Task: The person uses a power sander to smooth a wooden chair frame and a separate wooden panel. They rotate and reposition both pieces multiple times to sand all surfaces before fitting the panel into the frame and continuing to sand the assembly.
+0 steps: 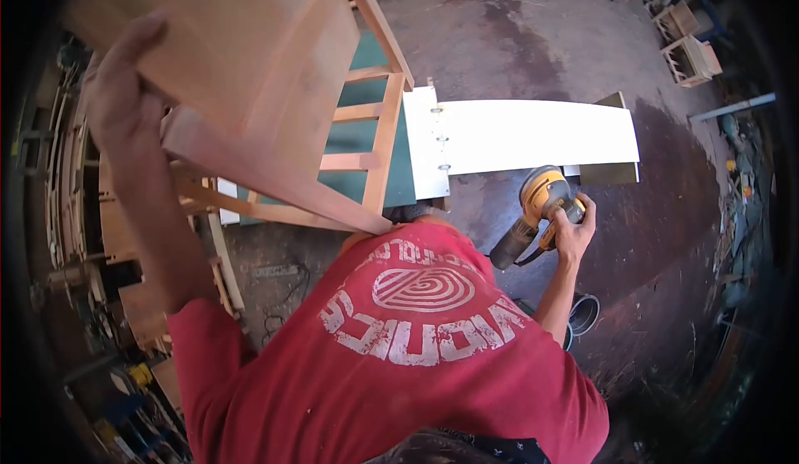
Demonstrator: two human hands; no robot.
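My left hand (125, 89) grips the edge of a bare wooden chair (250, 56), fingers curled over its broad flat panel. The chair is tilted, with its legs and slats towards me and one leg end close to my red shirt. Off to the right, my right hand (573, 227) is wrapped around a yellow and black power sander (543, 196). The sander is held in the air, apart from the chair, its round pad end up and its dark dust canister hanging down to the left.
Beneath the chair is a green-topped table (349, 143), and a white hinged board (533, 135) extends rightwards from it. Wooden pieces (79, 173) are stacked at the left. A small wooden frame (691, 60) stands far right. A round container (585, 312) is on the floor near my right arm.
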